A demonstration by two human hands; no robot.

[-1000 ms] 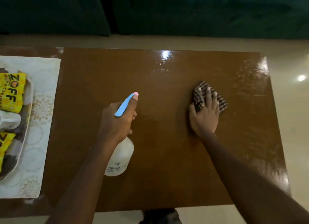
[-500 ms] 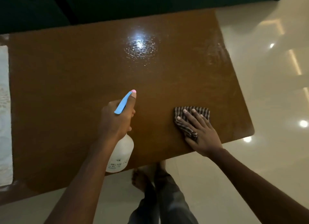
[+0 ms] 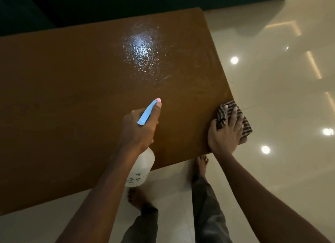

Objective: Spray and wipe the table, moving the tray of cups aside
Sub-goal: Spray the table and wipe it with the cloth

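Observation:
A brown wooden table (image 3: pixel 72 97) fills the left and middle of the head view, with a wet, shiny patch (image 3: pixel 143 52) toward its far side. My left hand (image 3: pixel 139 130) grips a white spray bottle (image 3: pixel 140 167) with a blue trigger and pink nozzle tip, held over the near part of the table. My right hand (image 3: pixel 226 132) presses a brown striped cloth (image 3: pixel 244 123) flat at the table's near right corner, with part of the cloth hanging past the edge. The tray of cups is out of view.
A glossy cream tile floor (image 3: pixel 281 79) with light reflections lies right of and below the table. My bare feet (image 3: pixel 201 163) and grey trouser legs stand at the table's near edge. A dark sofa (image 3: pixel 90 7) runs along the far side.
My right hand slid the cloth rightward to the table's near right corner. The view swung right, so the mat at the left has left the frame. The bottle hand keeps its pose.

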